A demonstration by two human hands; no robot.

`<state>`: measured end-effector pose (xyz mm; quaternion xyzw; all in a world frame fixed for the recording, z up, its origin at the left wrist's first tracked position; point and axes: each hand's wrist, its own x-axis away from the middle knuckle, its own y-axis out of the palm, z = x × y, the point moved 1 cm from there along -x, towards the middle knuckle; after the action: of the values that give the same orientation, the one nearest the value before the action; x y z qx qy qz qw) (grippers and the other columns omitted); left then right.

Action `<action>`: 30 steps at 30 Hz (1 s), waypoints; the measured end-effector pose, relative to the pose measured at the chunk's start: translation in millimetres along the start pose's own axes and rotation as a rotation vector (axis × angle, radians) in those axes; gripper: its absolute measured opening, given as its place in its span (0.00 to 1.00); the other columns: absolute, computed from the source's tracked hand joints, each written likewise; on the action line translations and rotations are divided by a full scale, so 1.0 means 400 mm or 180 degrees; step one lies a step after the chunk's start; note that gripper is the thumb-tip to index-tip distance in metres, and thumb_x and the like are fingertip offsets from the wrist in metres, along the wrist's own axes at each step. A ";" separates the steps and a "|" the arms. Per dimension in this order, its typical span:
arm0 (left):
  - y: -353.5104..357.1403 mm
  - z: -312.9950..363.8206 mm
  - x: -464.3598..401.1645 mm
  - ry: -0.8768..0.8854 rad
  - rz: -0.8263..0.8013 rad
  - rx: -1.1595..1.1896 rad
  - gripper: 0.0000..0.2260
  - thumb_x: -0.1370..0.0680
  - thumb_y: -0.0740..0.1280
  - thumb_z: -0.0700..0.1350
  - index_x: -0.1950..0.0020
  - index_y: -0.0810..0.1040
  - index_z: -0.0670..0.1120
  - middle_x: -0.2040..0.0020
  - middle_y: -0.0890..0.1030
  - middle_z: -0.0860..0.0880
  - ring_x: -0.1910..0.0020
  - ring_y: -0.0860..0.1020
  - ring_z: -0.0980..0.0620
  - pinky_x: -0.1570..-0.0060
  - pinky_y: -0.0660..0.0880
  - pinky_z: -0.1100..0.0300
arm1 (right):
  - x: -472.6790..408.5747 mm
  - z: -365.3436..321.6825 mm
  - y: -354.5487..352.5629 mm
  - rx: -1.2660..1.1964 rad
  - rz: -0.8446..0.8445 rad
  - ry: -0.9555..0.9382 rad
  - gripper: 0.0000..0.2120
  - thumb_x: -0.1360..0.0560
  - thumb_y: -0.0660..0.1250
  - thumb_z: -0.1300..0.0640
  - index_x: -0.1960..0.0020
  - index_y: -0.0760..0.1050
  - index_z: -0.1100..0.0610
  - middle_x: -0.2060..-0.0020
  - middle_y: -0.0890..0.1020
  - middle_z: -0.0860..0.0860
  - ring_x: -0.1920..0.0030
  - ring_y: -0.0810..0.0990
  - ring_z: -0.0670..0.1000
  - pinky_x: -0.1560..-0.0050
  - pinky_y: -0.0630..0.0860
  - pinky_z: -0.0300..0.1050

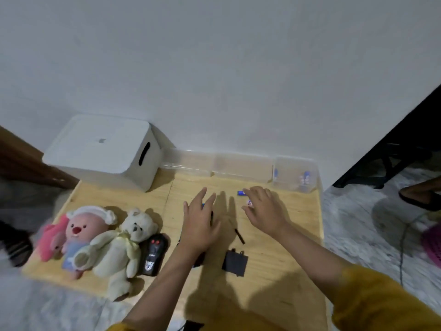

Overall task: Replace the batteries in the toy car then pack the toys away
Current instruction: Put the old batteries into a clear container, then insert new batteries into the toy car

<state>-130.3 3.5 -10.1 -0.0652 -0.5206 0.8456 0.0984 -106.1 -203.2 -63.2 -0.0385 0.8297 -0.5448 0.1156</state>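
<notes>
With the black battery cover point(235, 262) lying off just right of the toy car point(199, 259), that car sits mostly hidden under the left hand point(199, 223), fingers flat, steadying it. Right hand point(261, 209), grip relaxed, reaches for a blue battery point(241, 193) beyond the car. Plush toys point(95, 237) wait left of the car on the tabletop point(286, 247), unpacked.

Single head-worn wide-angle view, looks forward and steeply down from above low light wooden table point(274, 278). Faces plain white wall point(238, 68) behind table's far edge. Close range: both forearms enter from bottom edge. Frame edges curve; grey speckled floor point(353, 216) visible right. No second view.
</notes>
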 end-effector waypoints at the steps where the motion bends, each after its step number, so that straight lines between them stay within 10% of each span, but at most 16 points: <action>1: -0.010 -0.020 0.021 -0.0081 -0.0009 0.0004 0.28 0.26 0.68 0.48 0.27 0.64 0.47 0.24 0.58 0.45 0.25 0.58 0.45 0.28 0.49 0.39 | -0.009 -0.009 0.009 0.0059 -0.0107 0.0022 0.23 0.26 0.67 0.51 0.33 0.71 0.55 0.42 0.77 0.56 0.44 0.75 0.59 0.43 0.72 0.51; 6: -0.028 -0.106 0.102 -0.0303 -0.0008 0.0191 0.31 0.28 0.66 0.56 0.28 0.67 0.45 0.26 0.61 0.41 0.30 0.65 0.40 0.34 0.65 0.40 | -0.039 -0.022 0.063 0.0326 -0.0384 0.0260 0.24 0.23 0.61 0.47 0.30 0.66 0.54 0.40 0.74 0.52 0.41 0.70 0.57 0.38 0.67 0.50; 12: -0.017 -0.155 0.149 -0.0601 -0.0539 0.0723 0.37 0.28 0.70 0.56 0.24 0.57 0.54 0.25 0.58 0.44 0.26 0.59 0.44 0.30 0.63 0.48 | -0.011 -0.028 0.095 0.0357 0.0243 0.0668 0.16 0.24 0.57 0.53 0.40 0.76 0.57 0.54 0.77 0.56 0.54 0.76 0.58 0.53 0.74 0.51; 20: -0.017 -0.170 0.129 -0.0884 -0.0976 0.1454 0.42 0.30 0.75 0.51 0.24 0.52 0.62 0.38 0.74 0.50 0.39 0.73 0.55 0.38 0.71 0.60 | -0.012 -0.032 0.081 -0.0033 -0.0184 0.1128 0.14 0.22 0.58 0.49 0.40 0.72 0.53 0.52 0.81 0.52 0.58 0.80 0.58 0.65 0.70 0.44; 24: -0.022 -0.158 0.126 -0.1015 -0.0879 0.2055 0.41 0.31 0.76 0.40 0.24 0.58 0.52 0.42 0.72 0.64 0.47 0.72 0.76 0.49 0.68 0.80 | -0.002 -0.068 0.026 -0.0958 0.0163 0.1646 0.11 0.25 0.66 0.50 0.48 0.74 0.56 0.62 0.80 0.53 0.66 0.76 0.52 0.70 0.68 0.36; 30: -0.022 -0.130 0.132 -0.0973 -0.0839 0.2337 0.38 0.28 0.72 0.33 0.24 0.56 0.50 0.44 0.71 0.62 0.49 0.73 0.76 0.50 0.71 0.76 | 0.036 -0.160 -0.034 -0.2687 0.0300 0.1965 0.04 0.27 0.70 0.60 0.53 0.78 0.55 0.59 0.83 0.56 0.59 0.82 0.49 0.55 0.77 0.40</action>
<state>-169.5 64.7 -25.9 0.1677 -0.1971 0.9551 0.1441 -135.9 -154.3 -28.7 0.1179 0.9732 -0.1432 -0.1355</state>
